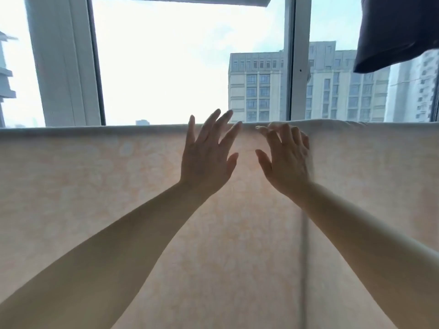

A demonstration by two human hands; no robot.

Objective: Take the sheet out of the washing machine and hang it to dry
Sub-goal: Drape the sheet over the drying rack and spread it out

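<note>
Bright sky fills the upper half of the frame behind a large window, its white frame posts standing at upper left and right of centre. Pale apartment buildings show through the glass at right, and a dark navy cloth hangs in the upper right corner.

Across the lower half of the head view, the sheet is draped with its folded top edge running level from the left edge to the right edge at mid-height. It is a pale peach fabric with a faint round pattern, lit from behind, and a vertical shadow line shows through it at lower right.

Both bare forearms reach up from the bottom corners. The left hand is released, fingers spread and straight, their tips at the sheet's top edge. The right hand lies just beside it, fingers bent at the fold; I cannot tell whether they grasp the cloth.
</note>
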